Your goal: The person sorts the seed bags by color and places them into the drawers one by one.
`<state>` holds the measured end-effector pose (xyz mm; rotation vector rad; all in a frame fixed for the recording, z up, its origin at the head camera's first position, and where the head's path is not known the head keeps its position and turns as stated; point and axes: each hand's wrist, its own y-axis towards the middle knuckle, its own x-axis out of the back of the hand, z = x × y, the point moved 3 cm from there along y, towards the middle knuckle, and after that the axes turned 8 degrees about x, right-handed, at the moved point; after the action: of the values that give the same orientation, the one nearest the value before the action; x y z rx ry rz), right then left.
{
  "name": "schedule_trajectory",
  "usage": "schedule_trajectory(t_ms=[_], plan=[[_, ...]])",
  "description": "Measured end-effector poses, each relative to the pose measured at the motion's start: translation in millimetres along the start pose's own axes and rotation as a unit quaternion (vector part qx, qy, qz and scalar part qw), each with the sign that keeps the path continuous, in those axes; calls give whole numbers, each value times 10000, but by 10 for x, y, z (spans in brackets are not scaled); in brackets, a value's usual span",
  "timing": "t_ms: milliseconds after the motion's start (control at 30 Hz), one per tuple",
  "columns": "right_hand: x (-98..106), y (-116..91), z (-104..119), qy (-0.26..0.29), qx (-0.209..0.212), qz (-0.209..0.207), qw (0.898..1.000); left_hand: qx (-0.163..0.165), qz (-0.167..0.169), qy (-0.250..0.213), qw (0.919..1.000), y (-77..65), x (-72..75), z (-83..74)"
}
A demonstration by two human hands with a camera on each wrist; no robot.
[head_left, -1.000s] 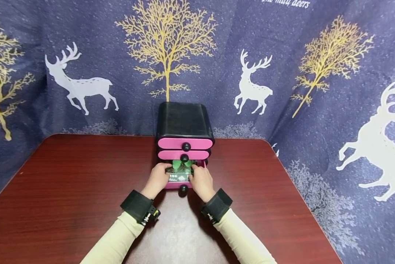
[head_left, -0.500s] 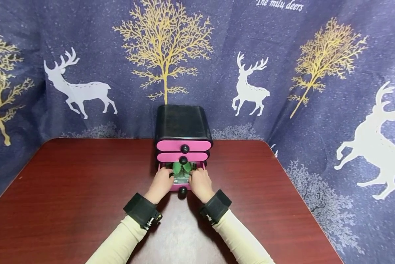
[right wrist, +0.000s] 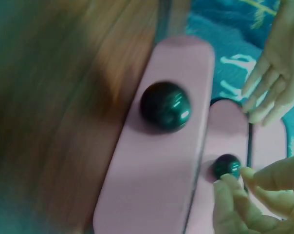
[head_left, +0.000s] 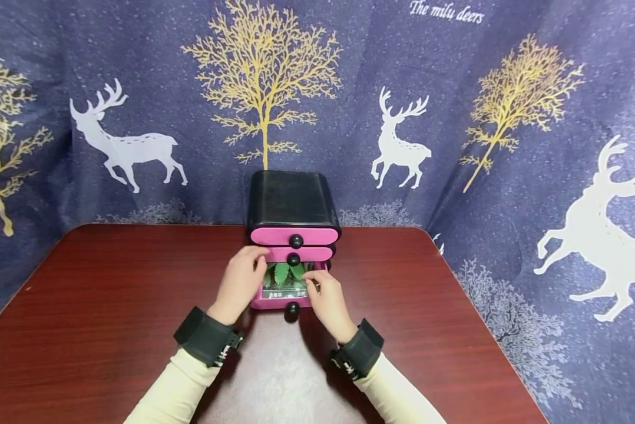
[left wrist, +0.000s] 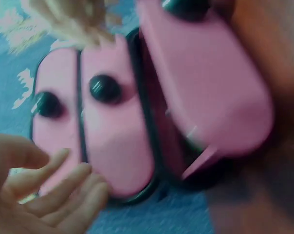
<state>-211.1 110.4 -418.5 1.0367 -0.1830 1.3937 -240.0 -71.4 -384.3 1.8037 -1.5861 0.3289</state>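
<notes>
A black drawer cabinet (head_left: 293, 200) with pink fronts stands at the back of the table. Its bottom drawer (head_left: 270, 304) is pulled out, and inside lies a flat, shiny dark packet (head_left: 283, 284) with green leaves and white lettering. My left hand (head_left: 239, 282) hovers at the drawer's left side, fingers spread and holding nothing; the left wrist view shows this hand (left wrist: 54, 195) before the pink fronts. Over the packet's right side is my right hand (head_left: 325, 297), fingers loosely bent. In the right wrist view, that hand (right wrist: 259, 200) has nothing between thumb and fingers.
Two upper drawers are closed, with round black knobs, one on the top drawer (head_left: 296, 241) and one on the middle drawer (head_left: 293, 259). The bottom drawer's knob (head_left: 292, 311) sticks out toward me. Behind the red-brown table (head_left: 137, 282) hangs a blue deer-print cloth (head_left: 328, 118).
Both hands were down in the drawer at the packet's sides. They have let go and risen, the left hand moving up and left. The packet now lies in the drawer.
</notes>
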Motion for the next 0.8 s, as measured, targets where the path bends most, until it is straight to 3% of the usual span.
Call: schedule_trajectory(t_ms=[67,167,300,367,533,667,800], plan=[[62,-62,29,522,-154,51,9985,-215,-385,-184,9989,32,131,-40],[101,-159,36,1425,-575,495,9869,-461,-766,-244,9957,80,261,-71],[72,-307,11,2377,-1067,1479,9541,-574,-882,-139,9944,145,307,-52],[56,-381,-19,2605,-1243,1923,9379,-562,-832,-116,9949,181,287,-25],[-35,-513,-125,3416,-2065,2453,8835,-515,-571,-181,9969,288,204,48],[-160,-536,-183,4321,-2540,2422,8308,-593,-275,-127,9978,366,134,42],[-264,-499,-173,4908,-2789,2306,7926,-781,-160,99,9968,414,82,9]])
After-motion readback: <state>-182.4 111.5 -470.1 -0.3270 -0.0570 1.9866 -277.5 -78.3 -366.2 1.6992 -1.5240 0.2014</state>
